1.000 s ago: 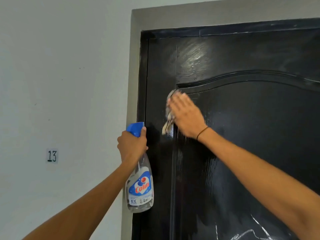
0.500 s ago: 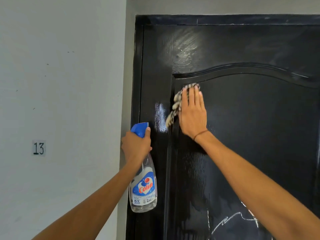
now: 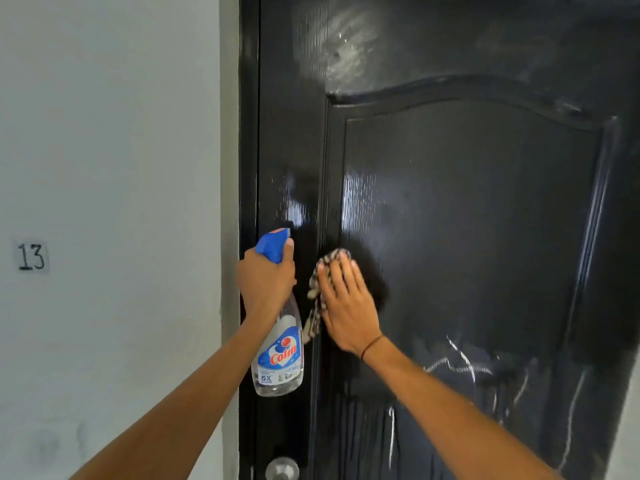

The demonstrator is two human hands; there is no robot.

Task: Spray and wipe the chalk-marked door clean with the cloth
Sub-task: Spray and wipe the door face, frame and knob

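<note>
A glossy black panelled door point(image 3: 467, 209) fills the right of the view, wet and streaked. White chalk marks point(image 3: 460, 365) remain on its lower panel, right of my right wrist. My right hand point(image 3: 346, 303) presses a checked cloth point(image 3: 317, 296) flat against the door with straight fingers, at the left edge of the raised panel. My left hand point(image 3: 265, 282) grips the neck of a clear spray bottle point(image 3: 278, 358) with a blue trigger head and a "Colin" label, held upright just left of the cloth, near the door's edge.
A pale wall point(image 3: 104, 168) stands left of the door, with a small "13" label point(image 3: 31, 257). A grey frame strip point(image 3: 229, 133) runs between wall and door. A round metal door knob point(image 3: 282, 468) sits at the bottom, below the bottle.
My right hand has slid the cloth down the door from just under the panel's arch to mid-height. The view has tilted down, showing the knob and more chalk marks. The bottle stays held.
</note>
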